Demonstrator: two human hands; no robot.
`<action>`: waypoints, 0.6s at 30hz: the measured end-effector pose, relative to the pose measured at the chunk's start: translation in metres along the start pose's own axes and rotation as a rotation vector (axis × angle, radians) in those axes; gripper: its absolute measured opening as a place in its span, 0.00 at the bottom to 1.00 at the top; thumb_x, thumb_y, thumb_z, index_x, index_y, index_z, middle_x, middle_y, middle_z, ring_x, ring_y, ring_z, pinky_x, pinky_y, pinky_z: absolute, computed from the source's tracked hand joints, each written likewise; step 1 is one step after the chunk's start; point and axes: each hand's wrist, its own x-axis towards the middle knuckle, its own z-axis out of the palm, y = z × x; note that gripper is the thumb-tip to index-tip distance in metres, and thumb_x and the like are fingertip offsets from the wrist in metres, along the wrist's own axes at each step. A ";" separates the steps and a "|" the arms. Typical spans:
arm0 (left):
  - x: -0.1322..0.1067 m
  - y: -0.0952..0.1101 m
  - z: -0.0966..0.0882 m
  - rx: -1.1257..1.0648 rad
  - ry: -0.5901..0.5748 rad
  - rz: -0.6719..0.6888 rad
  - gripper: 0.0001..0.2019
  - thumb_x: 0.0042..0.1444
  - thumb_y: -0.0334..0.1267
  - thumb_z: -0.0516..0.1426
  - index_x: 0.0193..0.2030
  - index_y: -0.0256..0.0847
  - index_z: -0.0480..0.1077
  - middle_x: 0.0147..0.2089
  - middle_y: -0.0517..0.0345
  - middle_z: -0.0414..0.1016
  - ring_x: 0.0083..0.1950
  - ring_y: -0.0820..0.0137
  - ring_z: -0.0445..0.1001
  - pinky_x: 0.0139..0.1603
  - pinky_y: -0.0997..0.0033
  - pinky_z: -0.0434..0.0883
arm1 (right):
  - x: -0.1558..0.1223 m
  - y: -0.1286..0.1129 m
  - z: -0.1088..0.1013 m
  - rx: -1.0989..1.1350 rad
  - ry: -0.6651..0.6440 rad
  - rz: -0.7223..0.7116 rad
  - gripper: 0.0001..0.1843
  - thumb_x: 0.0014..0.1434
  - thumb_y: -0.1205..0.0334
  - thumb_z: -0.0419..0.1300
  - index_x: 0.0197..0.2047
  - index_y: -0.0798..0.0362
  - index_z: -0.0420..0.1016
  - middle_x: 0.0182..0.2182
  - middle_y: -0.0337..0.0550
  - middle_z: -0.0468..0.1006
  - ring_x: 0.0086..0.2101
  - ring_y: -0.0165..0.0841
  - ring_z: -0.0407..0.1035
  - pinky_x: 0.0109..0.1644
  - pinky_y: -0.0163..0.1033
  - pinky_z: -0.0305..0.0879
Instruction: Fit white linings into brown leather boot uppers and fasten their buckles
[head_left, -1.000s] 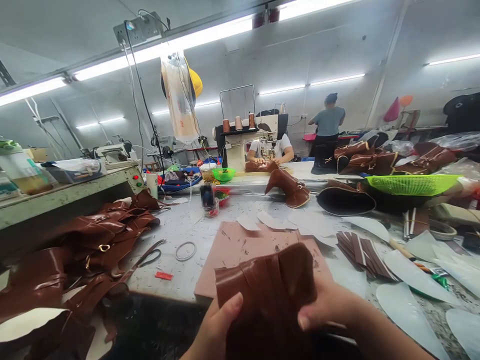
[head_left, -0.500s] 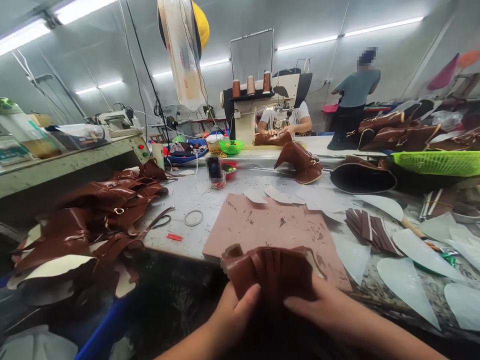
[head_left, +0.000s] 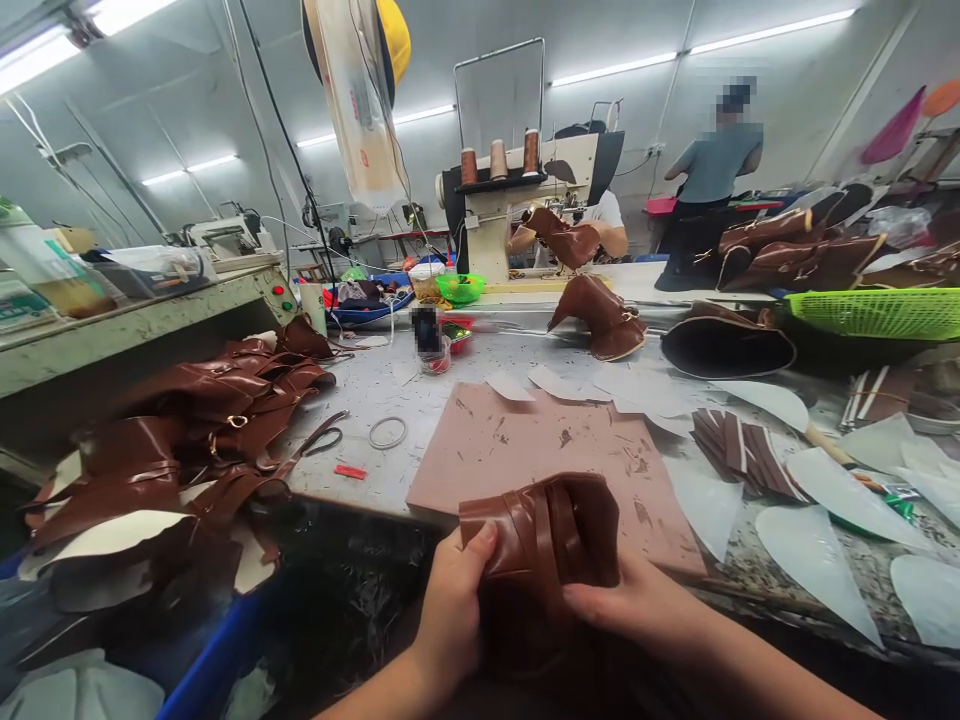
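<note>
A glossy brown leather boot upper (head_left: pixel 525 560) with strap-like bands across it is held up before me, over the front edge of the bench. My left hand (head_left: pixel 454 600) grips its left side, thumb pressed on the outer leather and fingers behind. On the right side, my right hand (head_left: pixel 630 600) is closed on the same piece, its thumb lying across the front and its fingers hidden. Just beyond the piece lies a pinkish cutting board (head_left: pixel 540 440) marked with dark scraps.
Brown boot uppers (head_left: pixel 150 460) are heaped at left. White curved templates (head_left: pixel 817 560) and dark strips (head_left: pixel 739 455) lie at right. Another boot upper (head_left: pixel 600 320) stands at the bench's back. Behind it, a person (head_left: pixel 607 225) handles brown leather at a sewing machine (head_left: pixel 487 225); another person (head_left: pixel 712 170) stands farther off.
The boot upper in my hands has turned, showing more of its banded outer side, and my left hand has shifted up. The seated person's brown piece has been lifted from the machine bed.
</note>
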 end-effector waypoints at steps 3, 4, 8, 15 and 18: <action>0.001 0.004 0.001 -0.079 -0.003 -0.031 0.11 0.55 0.39 0.57 0.39 0.34 0.75 0.37 0.50 0.78 0.39 0.62 0.75 0.44 0.66 0.68 | -0.003 -0.002 -0.001 -0.058 -0.028 0.012 0.32 0.49 0.46 0.61 0.53 0.56 0.66 0.46 0.52 0.74 0.47 0.47 0.68 0.51 0.52 0.64; 0.001 0.005 0.002 -0.107 -0.006 -0.049 0.11 0.54 0.39 0.57 0.38 0.34 0.75 0.35 0.50 0.78 0.36 0.63 0.75 0.41 0.67 0.68 | -0.004 -0.002 -0.003 -0.087 -0.039 0.022 0.32 0.50 0.46 0.60 0.53 0.57 0.66 0.46 0.53 0.74 0.47 0.47 0.68 0.52 0.51 0.64; -0.002 0.010 0.005 -0.205 -0.027 -0.130 0.08 0.50 0.38 0.61 0.31 0.33 0.75 0.27 0.52 0.76 0.26 0.69 0.72 0.30 0.74 0.66 | -0.007 0.003 -0.015 -0.201 -0.079 -0.025 0.30 0.54 0.47 0.57 0.56 0.56 0.64 0.50 0.52 0.72 0.52 0.47 0.64 0.55 0.51 0.62; -0.005 0.022 0.016 -0.334 -0.272 -0.206 0.13 0.47 0.41 0.62 0.36 0.33 0.75 0.31 0.51 0.76 0.32 0.69 0.73 0.35 0.74 0.67 | 0.005 -0.030 -0.045 -0.354 0.030 -0.088 0.30 0.46 0.61 0.65 0.54 0.51 0.67 0.50 0.45 0.73 0.52 0.47 0.65 0.54 0.50 0.63; -0.003 0.039 0.029 -0.322 -0.413 -0.152 0.14 0.45 0.38 0.62 0.39 0.34 0.75 0.34 0.49 0.77 0.38 0.62 0.74 0.39 0.69 0.69 | 0.014 -0.063 -0.057 -0.532 0.226 -0.206 0.36 0.37 0.64 0.69 0.53 0.48 0.67 0.47 0.43 0.75 0.50 0.49 0.65 0.52 0.51 0.65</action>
